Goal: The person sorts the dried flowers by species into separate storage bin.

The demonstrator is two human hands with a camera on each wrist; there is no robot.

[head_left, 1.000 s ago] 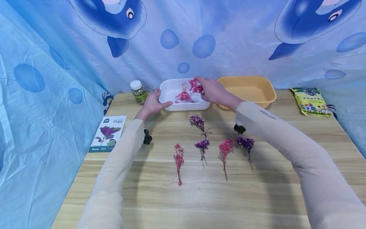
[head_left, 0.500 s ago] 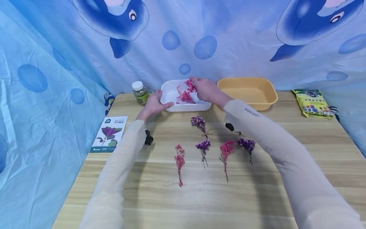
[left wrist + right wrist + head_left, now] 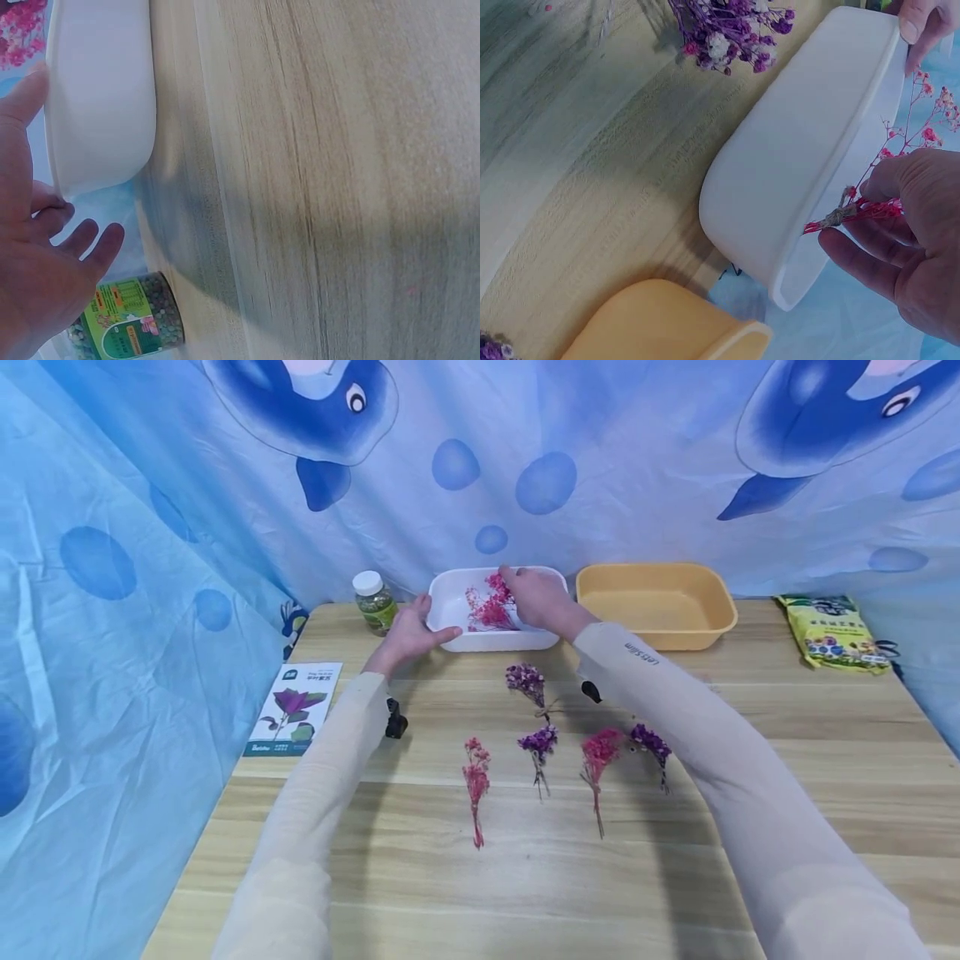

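A white plastic basin [image 3: 498,642] stands at the back of the table, with pink dried flowers [image 3: 491,610] inside. My left hand [image 3: 408,633] holds its left front corner, thumb on the rim and fingertips at the end wall. Over the basin's right half, my right hand [image 3: 538,597] pinches a pink dried flower bunch [image 3: 840,216] by its twine-tied stems, as the right wrist view shows. Part of that bunch is hidden by the fingers. In the left wrist view, the other left fingers [image 3: 101,247] spread beside a jar [image 3: 133,315].
A yellow basin [image 3: 656,639] stands right of the white one. Purple bunches [image 3: 527,681] and pink bunches [image 3: 477,777] lie mid-table. A white-lidded jar [image 3: 375,603] and a flower-picture packet [image 3: 292,710] are at left; a yellow-green bag [image 3: 831,633] lies at right. A blue curtain [image 3: 645,427] hangs behind.
My right hand has moved a little left and down within the white basin, bringing the pink bunch over the other pink flowers. My left hand stays on the basin's corner.
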